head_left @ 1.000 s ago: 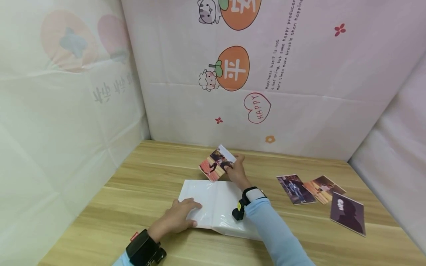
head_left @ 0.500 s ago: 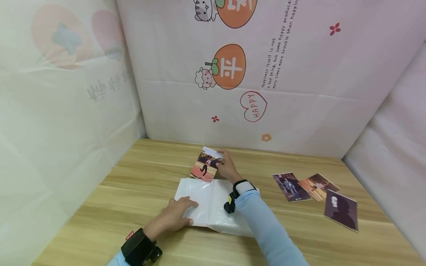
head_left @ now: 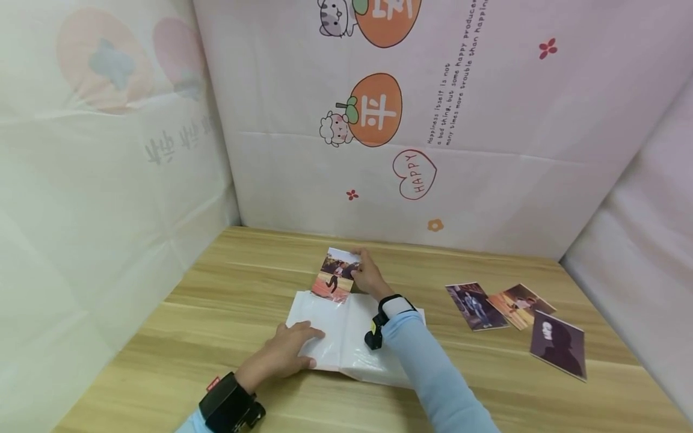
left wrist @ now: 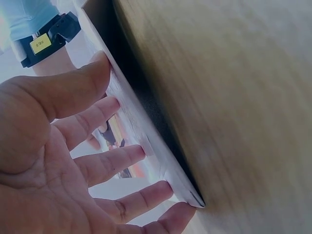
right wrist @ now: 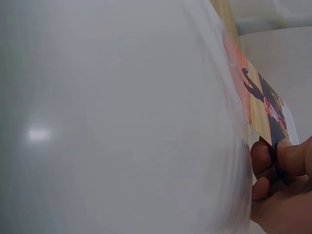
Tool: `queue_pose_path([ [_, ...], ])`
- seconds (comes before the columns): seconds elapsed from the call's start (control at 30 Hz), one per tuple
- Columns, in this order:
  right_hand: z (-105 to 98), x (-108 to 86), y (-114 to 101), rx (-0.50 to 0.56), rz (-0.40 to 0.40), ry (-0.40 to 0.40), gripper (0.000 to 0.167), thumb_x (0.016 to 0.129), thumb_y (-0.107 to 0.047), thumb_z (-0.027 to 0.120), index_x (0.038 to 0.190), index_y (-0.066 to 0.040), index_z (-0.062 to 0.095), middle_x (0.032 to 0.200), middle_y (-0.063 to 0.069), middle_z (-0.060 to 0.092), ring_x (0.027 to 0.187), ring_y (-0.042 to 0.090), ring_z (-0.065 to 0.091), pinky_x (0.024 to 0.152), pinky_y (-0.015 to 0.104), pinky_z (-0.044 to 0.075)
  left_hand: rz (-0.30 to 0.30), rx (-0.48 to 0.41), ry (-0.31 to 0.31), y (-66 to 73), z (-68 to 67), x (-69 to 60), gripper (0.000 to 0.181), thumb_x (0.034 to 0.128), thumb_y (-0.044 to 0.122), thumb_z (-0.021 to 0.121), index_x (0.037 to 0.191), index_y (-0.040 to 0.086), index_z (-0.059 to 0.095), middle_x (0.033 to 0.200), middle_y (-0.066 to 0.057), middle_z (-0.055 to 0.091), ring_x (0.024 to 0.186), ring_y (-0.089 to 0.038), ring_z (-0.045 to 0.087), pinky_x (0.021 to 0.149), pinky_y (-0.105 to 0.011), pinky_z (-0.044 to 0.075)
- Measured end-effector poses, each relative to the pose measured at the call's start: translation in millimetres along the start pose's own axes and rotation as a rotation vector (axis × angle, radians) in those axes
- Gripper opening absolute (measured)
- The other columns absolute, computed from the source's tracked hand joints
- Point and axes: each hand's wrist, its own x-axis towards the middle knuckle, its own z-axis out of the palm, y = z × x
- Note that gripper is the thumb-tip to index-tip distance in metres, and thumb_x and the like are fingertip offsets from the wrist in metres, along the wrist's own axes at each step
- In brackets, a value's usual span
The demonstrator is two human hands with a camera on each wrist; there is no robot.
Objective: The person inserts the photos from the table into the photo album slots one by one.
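Note:
An open photo album (head_left: 319, 313) with white pages and clear plastic pockets lies on the wooden table. My left hand (head_left: 287, 350) rests on its left page, and its fingers (left wrist: 114, 163) lie spread across the page near the edge. My right hand (head_left: 370, 273) pinches a photo (head_left: 335, 278) of a running figure by its right edge, between thumb and fingers. The photo's lower end overlaps the far edge of the left page. Seen from the right wrist, that end of the photo (right wrist: 256, 95) appears to be under the clear film (right wrist: 209, 73). My right forearm covers part of the right page.
To the right, three loose photos lie on the table (head_left: 216, 325): a dark blue one (head_left: 476, 307), an orange one (head_left: 521, 305) overlapping it, and a dark silhouette one (head_left: 559, 346). Printed white cloth (head_left: 487, 198) hangs behind, with cloth walls at both sides.
My right hand has carried the photo left and turned it more upright. In the last half second the photo has moved nearer, further over the left page. My left hand stays on the page.

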Motion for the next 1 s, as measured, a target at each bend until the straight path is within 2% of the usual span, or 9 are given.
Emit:
queue_pose_path([
  [0.1,0.6,0.1,0.6,-0.015,0.009,0.009,0.049,0.093,0.001,0.046,0.139,-0.012,0.033,0.129,0.022,0.044,0.101,0.031,0.051,0.074,0.037,0.044,0.006,-0.004,0.005,0.8,-1.0,-0.9,0.042,0.0791,0.016,0.073,0.119,0.011,0.061,0.135,-0.023,0.042,0.116,-0.051,0.035,0.086,-0.068,0.029],
  [0.17,0.4,-0.3,0.2,-0.017,0.013,0.015,0.05,0.093,0.001,0.047,0.139,-0.012,0.032,0.128,0.024,0.044,0.105,0.033,0.05,0.075,0.039,0.044,0.007,-0.004,0.007,1.1,-1.3,-1.1,0.042,0.0792,0.016,0.073,0.119,0.011,0.061,0.135,-0.023,0.042,0.117,-0.051,0.035,0.087,-0.069,0.028],
  [0.23,-0.2,-1.6,-1.1,-0.012,0.019,0.011,0.05,0.093,0.001,0.048,0.139,-0.013,0.032,0.12,0.025,0.048,0.099,0.032,0.052,0.072,0.038,0.045,0.004,-0.007,0.005,1.3,-1.5,-1.0,0.042,0.0795,0.016,0.072,0.119,0.011,0.061,0.135,-0.023,0.042,0.117,-0.051,0.034,0.087,-0.069,0.028],
  [0.4,-0.5,-3.7,-2.9,0.049,0.005,-0.036,0.048,0.092,0.006,0.048,0.136,-0.01,0.035,0.096,0.018,0.054,0.07,0.022,0.052,0.055,0.029,0.041,0.002,-0.008,0.006,0.3,-0.7,-0.5,0.042,0.0791,0.017,0.072,0.12,0.011,0.061,0.135,-0.023,0.042,0.115,-0.052,0.035,0.085,-0.069,0.03],
  [0.5,0.7,-5.6,-3.0,0.114,0.011,-0.094,0.048,0.09,0.011,0.045,0.134,-0.006,0.035,0.094,0.018,0.057,0.069,0.02,0.057,0.055,0.028,0.044,0.012,-0.008,0.006,-0.3,-0.3,-1.2,0.043,0.0789,0.017,0.072,0.12,0.011,0.061,0.134,-0.023,0.042,0.116,-0.052,0.035,0.087,-0.068,0.028],
  [0.63,0.5,-6.1,-2.7,0.13,0.009,-0.153,0.048,0.089,0.014,0.045,0.132,-0.004,0.036,0.094,0.02,0.059,0.072,0.023,0.06,0.058,0.029,0.047,0.026,-0.004,0.01,0.2,-1.3,-0.4,0.043,0.0789,0.017,0.072,0.12,0.01,0.061,0.134,-0.023,0.043,0.118,-0.049,0.035,0.093,-0.066,0.022],
  [0.77,2.1,-7.0,0.8,0.109,-0.001,-0.159,0.047,0.088,0.015,0.045,0.131,-0.004,0.039,0.098,0.02,0.058,0.075,0.023,0.058,0.059,0.029,0.046,0.037,0.0,0.025,1.0,-0.9,-0.9,0.044,0.0773,0.016,0.073,0.119,0.01,0.061,0.134,-0.024,0.042,0.118,-0.051,0.034,0.092,-0.068,0.022],
  [1.0,4.8,-8.3,5.1,0.066,0.047,-0.152,0.047,0.088,0.012,0.048,0.13,-0.006,0.044,0.103,0.018,0.056,0.077,0.021,0.057,0.061,0.028,0.045,0.03,0.009,0.025,0.8,0.6,-2.1,0.044,0.0765,0.016,0.074,0.118,0.011,0.061,0.134,-0.024,0.043,0.115,-0.054,0.034,0.086,-0.07,0.028],
])
